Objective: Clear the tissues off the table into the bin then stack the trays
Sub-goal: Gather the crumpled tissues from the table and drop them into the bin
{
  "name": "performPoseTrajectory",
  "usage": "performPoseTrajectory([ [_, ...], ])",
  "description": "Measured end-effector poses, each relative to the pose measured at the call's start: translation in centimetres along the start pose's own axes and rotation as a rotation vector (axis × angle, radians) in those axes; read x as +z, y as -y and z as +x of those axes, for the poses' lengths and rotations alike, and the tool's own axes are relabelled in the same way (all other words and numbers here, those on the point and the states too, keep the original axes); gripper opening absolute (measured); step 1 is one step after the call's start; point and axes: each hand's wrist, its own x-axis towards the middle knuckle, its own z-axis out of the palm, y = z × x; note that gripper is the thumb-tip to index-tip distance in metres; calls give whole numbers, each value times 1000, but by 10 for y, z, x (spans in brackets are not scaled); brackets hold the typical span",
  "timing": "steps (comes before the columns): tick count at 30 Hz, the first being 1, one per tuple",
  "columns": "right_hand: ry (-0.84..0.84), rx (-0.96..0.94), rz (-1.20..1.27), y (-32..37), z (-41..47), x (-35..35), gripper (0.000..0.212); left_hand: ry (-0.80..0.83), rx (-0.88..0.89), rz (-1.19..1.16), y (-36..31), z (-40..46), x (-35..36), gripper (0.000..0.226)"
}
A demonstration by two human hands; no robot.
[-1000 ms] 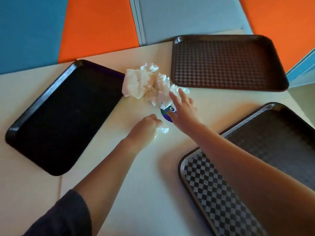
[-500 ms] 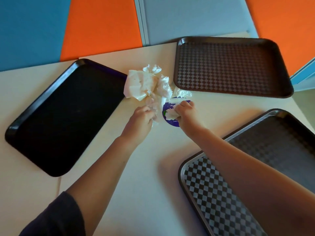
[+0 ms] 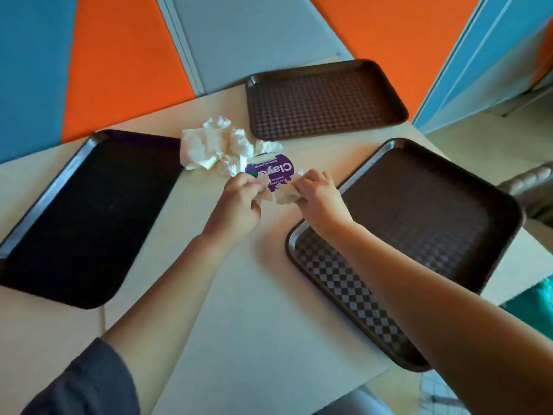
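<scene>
left hand (image 3: 236,202) pinches tissue (image 3: 279,196) | right hand (image 3: 318,194) grips same tissue | tissue pile (image 3: 214,146) just beyond | trays (image 3: 323,97) around

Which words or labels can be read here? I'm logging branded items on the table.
"Clay": large white letters, seen upside down, on the round purple sticker on the table; the word's end is hidden by tissue.
Smaller white lines on the same sticker: too small and blurred to read.
The three trays carry no text.
</scene>
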Motion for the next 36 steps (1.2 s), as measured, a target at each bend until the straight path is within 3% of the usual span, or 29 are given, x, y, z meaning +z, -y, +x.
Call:
performPoseTrajectory([
  [11, -210, 245, 13, -76, -103, -67, 22, 115, 310, -49, -120, 2, 43, 29],
  [23, -331, 486, -2, -245, -225, -185, 22, 210, 561, -5, -334, 26, 172, 17],
  [30, -354, 691, -5, -345, -306, -208, 19, 374, 504, -156, -433, 7, 275, 18],
  [34, -345, 873, 13, -389, -350, -193, 9, 453, 454, -186, -459, -10, 324, 14],
  [36, -331, 942, 24, -408, -371, -184, 15, 480, 438, -194, -466, -16, 349, 12],
])
